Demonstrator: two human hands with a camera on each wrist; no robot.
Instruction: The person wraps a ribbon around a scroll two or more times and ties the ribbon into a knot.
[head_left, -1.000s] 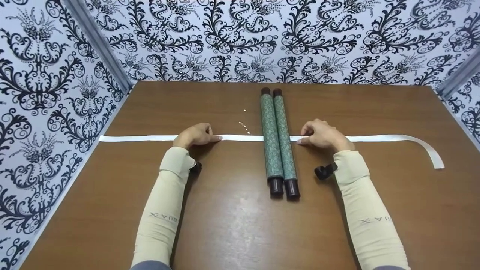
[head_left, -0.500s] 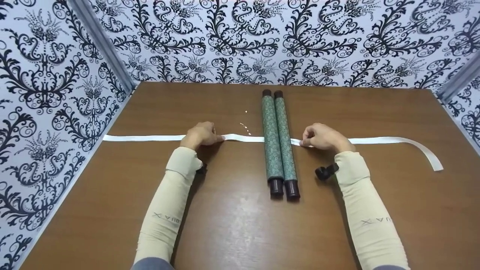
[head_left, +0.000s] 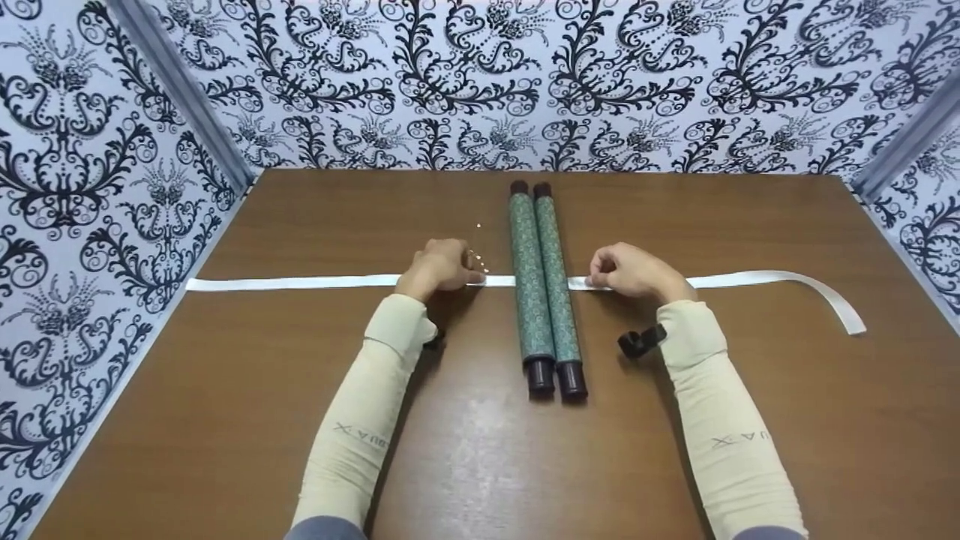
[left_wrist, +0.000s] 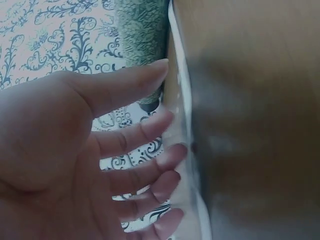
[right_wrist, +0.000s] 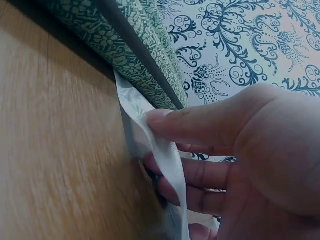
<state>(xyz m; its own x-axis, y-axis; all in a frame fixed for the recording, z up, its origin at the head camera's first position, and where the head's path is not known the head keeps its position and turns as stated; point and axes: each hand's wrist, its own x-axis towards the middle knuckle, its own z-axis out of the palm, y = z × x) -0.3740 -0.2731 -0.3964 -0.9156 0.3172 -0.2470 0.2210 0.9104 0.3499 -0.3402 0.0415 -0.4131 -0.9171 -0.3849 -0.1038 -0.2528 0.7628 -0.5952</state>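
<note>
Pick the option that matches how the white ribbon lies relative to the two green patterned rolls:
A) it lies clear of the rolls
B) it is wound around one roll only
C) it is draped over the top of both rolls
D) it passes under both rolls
D: the white ribbon disappears beneath the two green patterned rolls and comes out on their other side, where the right hand pinches it.

Satiny cloth ribbon (head_left: 315, 283), perhaps paper-wrapped rolls (head_left: 544, 281), wood table (head_left: 480, 450).

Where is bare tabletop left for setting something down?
Bare table shows between the sleeves, near of the rolls, and at both far corners beyond the ribbon. It is crowded mid-table, where left hand and right hand flank the rolls.
</note>
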